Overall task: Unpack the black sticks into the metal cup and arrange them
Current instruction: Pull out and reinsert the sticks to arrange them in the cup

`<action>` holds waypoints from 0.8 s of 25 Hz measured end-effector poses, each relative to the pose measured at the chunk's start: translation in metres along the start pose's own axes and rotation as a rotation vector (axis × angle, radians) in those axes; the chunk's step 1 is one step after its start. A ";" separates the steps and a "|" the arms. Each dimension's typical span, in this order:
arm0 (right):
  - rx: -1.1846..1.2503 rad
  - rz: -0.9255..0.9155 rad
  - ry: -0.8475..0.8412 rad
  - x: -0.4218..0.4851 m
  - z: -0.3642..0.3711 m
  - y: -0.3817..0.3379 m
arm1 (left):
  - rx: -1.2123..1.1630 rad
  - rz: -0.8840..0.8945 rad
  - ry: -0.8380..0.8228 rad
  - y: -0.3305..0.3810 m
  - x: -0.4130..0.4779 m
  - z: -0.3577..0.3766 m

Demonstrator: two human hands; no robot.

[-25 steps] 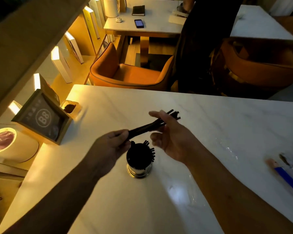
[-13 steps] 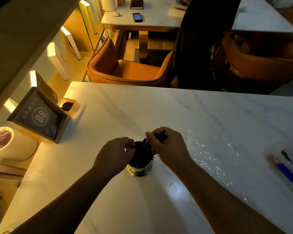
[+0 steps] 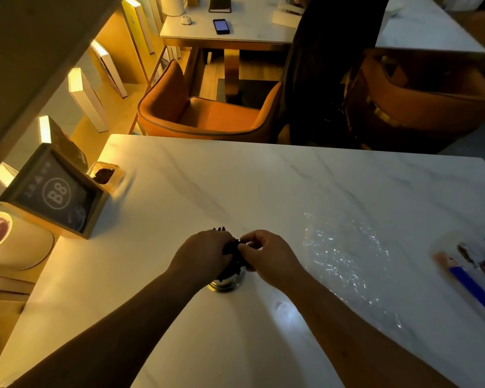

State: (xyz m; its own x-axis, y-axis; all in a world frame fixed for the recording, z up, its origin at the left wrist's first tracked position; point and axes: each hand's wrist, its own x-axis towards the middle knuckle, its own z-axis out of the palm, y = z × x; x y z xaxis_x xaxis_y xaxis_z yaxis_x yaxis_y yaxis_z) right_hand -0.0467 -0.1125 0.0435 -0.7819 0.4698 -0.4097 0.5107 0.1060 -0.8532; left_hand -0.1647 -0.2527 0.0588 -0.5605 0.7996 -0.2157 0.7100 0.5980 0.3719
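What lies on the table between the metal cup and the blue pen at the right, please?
In the head view, only crumpled clear plastic wrap lies between the metal cup and the blue pen.

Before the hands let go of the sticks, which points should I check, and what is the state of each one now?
1. Cup upright on table: ok; its base sits flat.
2. Sticks in the cup: ok; the bundle stands in it, tips show past the left hand.
3. Sticks evenly arranged: cannot tell; both hands cover the top.
4. Right hand free of loose sticks: cannot tell; fingers curl at the bundle.
5. Wrap clear of the cup: ok; it lies apart, to the right.
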 end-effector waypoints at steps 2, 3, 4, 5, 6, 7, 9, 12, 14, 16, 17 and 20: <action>-0.019 -0.007 0.012 0.001 -0.003 -0.001 | 0.027 0.021 0.000 -0.005 0.001 -0.002; -0.018 -0.011 0.001 0.001 -0.004 -0.002 | 0.020 0.024 -0.007 -0.007 0.001 -0.004; -0.005 -0.018 -0.019 0.001 -0.003 -0.003 | 0.008 0.025 -0.016 -0.009 0.001 -0.005; 0.019 -0.028 -0.040 0.000 -0.003 -0.005 | -0.007 0.027 -0.024 -0.009 0.000 -0.006; 0.037 -0.038 -0.054 0.000 -0.001 -0.007 | -0.017 0.032 -0.030 -0.009 0.000 -0.007; 0.043 -0.047 -0.059 0.000 -0.001 -0.008 | -0.012 0.039 -0.029 -0.008 0.000 -0.008; 0.000 -0.060 -0.051 0.000 -0.001 -0.007 | 0.034 0.056 -0.007 -0.008 -0.001 -0.012; -0.090 -0.061 -0.033 0.000 -0.004 -0.008 | 0.072 0.059 0.032 -0.009 -0.003 -0.026; -0.144 -0.083 -0.013 -0.001 -0.007 -0.012 | 0.086 0.069 0.062 -0.009 -0.005 -0.042; -0.178 -0.105 0.009 -0.003 -0.009 -0.016 | 0.085 0.074 0.086 -0.007 -0.009 -0.064; -0.184 -0.110 0.013 -0.003 -0.011 -0.018 | 0.084 0.077 0.098 -0.006 -0.010 -0.076; -0.173 -0.119 0.000 -0.003 -0.014 -0.024 | 0.030 0.059 0.138 -0.004 -0.018 -0.118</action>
State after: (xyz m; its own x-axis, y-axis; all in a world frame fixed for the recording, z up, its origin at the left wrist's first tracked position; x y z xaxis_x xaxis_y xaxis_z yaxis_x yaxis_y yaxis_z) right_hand -0.0513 -0.1040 0.0698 -0.8405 0.4448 -0.3094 0.4684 0.3095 -0.8275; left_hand -0.2079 -0.2762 0.1673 -0.5692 0.8194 -0.0673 0.7547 0.5532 0.3528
